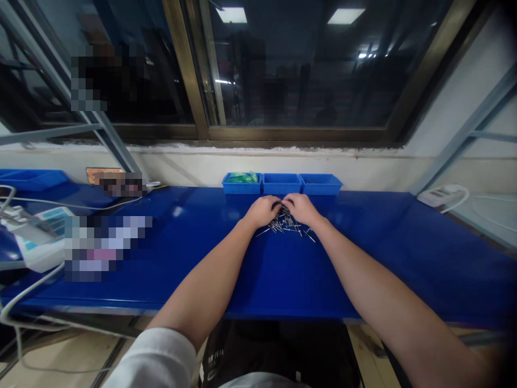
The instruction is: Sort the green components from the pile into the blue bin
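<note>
A loose pile of thin silver metal pins (281, 222), which look like blind rivets, lies on the blue table (283, 280). My left hand (264, 211) curls over the pile's left and far side, fingers bent inward among the pins. From the right, my right hand (299, 208) reaches over the far side with its fingers and thumb bent together at the pins. The two hands' fingertips nearly meet. Some fingertips and the pins beneath them are hidden. A few pins lie apart at the near edge of the pile.
Behind my hands stand a blue bin with green packets (242, 180), a middle blue bin (281, 186) and a right blue bin (323, 187) with dark small contents. A white device (44, 242) with cables sits at left, a white power strip (438, 195) at right.
</note>
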`<state>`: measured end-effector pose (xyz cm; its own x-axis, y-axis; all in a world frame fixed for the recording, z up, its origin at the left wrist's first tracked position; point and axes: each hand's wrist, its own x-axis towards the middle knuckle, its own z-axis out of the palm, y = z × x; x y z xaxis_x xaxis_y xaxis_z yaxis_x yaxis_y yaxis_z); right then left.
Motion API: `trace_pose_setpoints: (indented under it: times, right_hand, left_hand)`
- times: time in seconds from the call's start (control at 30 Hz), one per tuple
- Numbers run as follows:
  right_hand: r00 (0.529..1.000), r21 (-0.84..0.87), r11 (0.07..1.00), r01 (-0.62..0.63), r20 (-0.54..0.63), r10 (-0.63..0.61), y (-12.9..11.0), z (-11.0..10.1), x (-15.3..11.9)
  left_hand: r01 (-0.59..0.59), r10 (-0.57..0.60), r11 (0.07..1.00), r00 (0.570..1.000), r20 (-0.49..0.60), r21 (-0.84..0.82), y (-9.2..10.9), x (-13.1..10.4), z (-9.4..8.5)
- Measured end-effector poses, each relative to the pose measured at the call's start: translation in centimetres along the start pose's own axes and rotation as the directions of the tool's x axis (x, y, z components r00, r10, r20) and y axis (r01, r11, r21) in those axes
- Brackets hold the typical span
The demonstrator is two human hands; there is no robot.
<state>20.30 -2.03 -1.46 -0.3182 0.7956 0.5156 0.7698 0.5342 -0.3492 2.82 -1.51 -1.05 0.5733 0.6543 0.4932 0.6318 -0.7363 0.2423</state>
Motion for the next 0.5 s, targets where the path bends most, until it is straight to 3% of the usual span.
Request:
trace_pose_setpoints:
  times: [0.13,0.3,0.5]
  right_hand:
    - [0.998,0.172,0.984,-0.049,-0.040,0.057,-0.57,-0.32,-0.11]
    - [0.977,0.450,0.885,-0.117,-0.108,0.184,-0.44,-0.29,-0.06]
    - [0.978,0.590,0.799,-0.114,-0.076,0.195,-0.22,-0.85,-0.02]
  left_hand:
    - [0.005,-0.004,0.999,1.000,-0.024,0.048,-0.13,0.16,-0.04]
    - [0.064,-0.056,0.994,0.995,-0.081,0.090,-0.35,0.16,-0.07]
    - [0.082,-0.077,0.992,0.996,-0.053,0.096,-0.22,0.19,-0.23]
